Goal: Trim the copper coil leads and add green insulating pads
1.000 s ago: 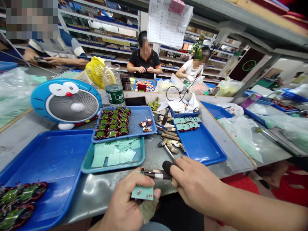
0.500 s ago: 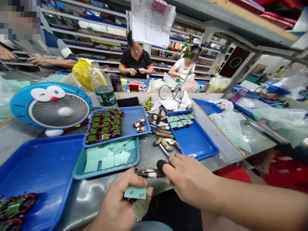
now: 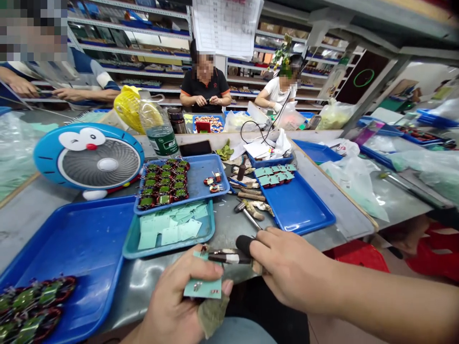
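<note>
My left hand (image 3: 179, 291) is closed on a pale green insulating card (image 3: 210, 288), with metal pins poking through it. What lies under the card is hidden by my fingers, one of which wears a tan cover (image 3: 212, 316). My right hand (image 3: 283, 263) is closed round a dark slim hand tool (image 3: 229, 256) with a white band. The tool's left end reaches the card's upper edge by my left index finger; its exact kind is hard to make out. A black finger cover (image 3: 244, 244) sits on a right-hand finger.
Wound coils fill part of a blue tray (image 3: 201, 167), stacked on a teal tray (image 3: 211, 234) of green cards. Card-topped coils (image 3: 276, 175) lie in the right tray (image 3: 304, 205). A hammer (image 3: 251, 213), a fan (image 3: 89, 157) and a bottle (image 3: 161, 138) stand or lie nearby. Several people work beyond.
The whole view has shifted slightly, with the benchtop things appearing further right. Both hands keep their hold on the card and the dark tool, with little change between them.
</note>
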`<state>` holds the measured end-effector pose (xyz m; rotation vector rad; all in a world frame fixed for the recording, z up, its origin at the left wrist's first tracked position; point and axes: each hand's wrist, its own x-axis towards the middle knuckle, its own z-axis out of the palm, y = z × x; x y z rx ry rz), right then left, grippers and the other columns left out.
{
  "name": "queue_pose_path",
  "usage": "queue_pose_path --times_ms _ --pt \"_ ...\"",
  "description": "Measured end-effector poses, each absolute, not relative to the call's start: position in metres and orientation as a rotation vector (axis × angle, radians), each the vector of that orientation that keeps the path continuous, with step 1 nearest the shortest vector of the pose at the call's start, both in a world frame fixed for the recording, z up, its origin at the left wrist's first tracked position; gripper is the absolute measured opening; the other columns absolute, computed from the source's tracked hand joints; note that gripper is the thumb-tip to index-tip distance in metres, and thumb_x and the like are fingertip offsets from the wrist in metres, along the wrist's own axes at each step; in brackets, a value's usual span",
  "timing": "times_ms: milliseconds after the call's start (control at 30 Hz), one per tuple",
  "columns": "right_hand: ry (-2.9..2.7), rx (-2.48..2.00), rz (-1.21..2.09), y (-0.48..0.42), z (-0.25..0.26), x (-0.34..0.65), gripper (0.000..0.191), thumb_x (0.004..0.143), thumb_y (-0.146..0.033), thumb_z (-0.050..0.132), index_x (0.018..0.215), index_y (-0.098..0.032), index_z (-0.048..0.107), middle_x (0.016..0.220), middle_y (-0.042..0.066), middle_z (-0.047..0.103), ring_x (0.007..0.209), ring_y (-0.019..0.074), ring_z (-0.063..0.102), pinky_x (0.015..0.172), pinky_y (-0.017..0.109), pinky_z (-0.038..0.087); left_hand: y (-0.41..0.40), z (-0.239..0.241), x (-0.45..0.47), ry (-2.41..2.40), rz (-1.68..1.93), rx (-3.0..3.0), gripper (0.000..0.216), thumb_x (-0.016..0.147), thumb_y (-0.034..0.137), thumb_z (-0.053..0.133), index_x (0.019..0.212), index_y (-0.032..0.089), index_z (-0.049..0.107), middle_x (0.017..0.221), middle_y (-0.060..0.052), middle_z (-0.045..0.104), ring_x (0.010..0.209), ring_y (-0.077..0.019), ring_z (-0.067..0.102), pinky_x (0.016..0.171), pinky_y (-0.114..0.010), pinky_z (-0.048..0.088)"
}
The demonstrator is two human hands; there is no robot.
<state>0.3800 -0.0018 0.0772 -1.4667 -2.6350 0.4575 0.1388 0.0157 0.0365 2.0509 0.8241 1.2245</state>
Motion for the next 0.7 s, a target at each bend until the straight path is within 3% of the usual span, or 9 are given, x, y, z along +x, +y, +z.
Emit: queue_pose_path --times_ms 200,300,367,433,467,567,700 --pt "-2.487 -1.399 0.97 0.002 0.102 0.392 0.016 0.084 -0.01 0.063 0.085 -0.022 0.052 0.079 -0.003 0.056 0.07 0.014 0.051 0.065 0.026 0.035 0.018 0.043 0.129 0.705 1.12 2.022 0.033 0.085 0.009 0.077 0.102 0.031 0.061 0.091 0.003 0.069 0.079 -0.0147 0.07 0.069 -0.022 0.054" --pt "-2.175 -1.39 1.08 -0.003 0.077 0.385 0.008 0.091 -0.017 0.063 0.097 -0.021 0.06 0.093 0.0 0.062 0.086 0.0161 0.058 0.078 0.027 0.043 0.02 0.036 0.13 0.776 1.052 1.824 0.027 0.086 0.014 0.079 0.102 0.03 0.063 0.089 0.002 0.069 0.075 -0.0142 0.069 0.07 -0.023 0.056" --pt "-1.737 -1.325 1.254 -0.01 0.047 0.368 0.029 0.096 -0.022 0.061 0.125 -0.021 0.06 0.109 0.004 0.065 0.106 0.0193 0.061 0.095 0.032 0.045 0.019 0.034 0.135 0.888 1.01 1.511 0.036 0.089 0.028 0.08 0.119 0.031 0.06 0.096 -0.002 0.073 0.081 -0.0171 0.073 0.074 -0.025 0.06" --pt "-1.166 -1.222 1.444 -0.017 0.017 0.342 0.046 0.101 -0.039 0.061 0.142 -0.021 0.051 0.102 0.003 0.068 0.096 0.018 0.066 0.091 0.032 0.05 0.02 0.034 0.142 0.998 0.984 1.229 0.065 0.087 0.042 0.082 0.142 0.031 0.047 0.104 -0.005 0.075 0.087 -0.0196 0.074 0.079 -0.028 0.061" --pt "-0.955 -1.142 1.487 -0.019 0.005 0.327 0.061 0.097 -0.047 0.068 0.148 -0.022 0.046 0.106 0.003 0.07 0.098 0.0192 0.067 0.092 0.033 0.051 0.021 0.034 0.145 1.038 0.971 1.148 0.079 0.085 0.047 0.083 0.15 0.032 0.04 0.107 -0.006 0.075 0.09 -0.0204 0.074 0.081 -0.029 0.061" --pt "-0.586 -0.934 1.467 -0.017 -0.013 0.288 0.091 0.08 -0.057 0.085 0.153 -0.025 0.039 0.129 0.008 0.07 0.115 0.0242 0.068 0.101 0.035 0.052 0.026 0.034 0.158 1.052 0.938 1.106 0.097 0.081 0.052 0.085 0.159 0.034 0.03 0.123 -0.008 0.072 0.103 -0.0247 0.073 0.092 -0.032 0.06" --pt "-0.432 -0.896 1.387 0.001 -0.013 0.277 0.098 0.069 -0.063 0.091 0.147 -0.026 0.046 0.132 0.01 0.071 0.119 0.0272 0.069 0.103 0.037 0.053 0.027 0.022 0.174 1.007 1.027 1.057 0.102 0.075 0.053 0.089 0.158 0.033 0.035 0.142 -0.011 0.065 0.127 -0.0347 0.065 0.105 -0.04 0.056"
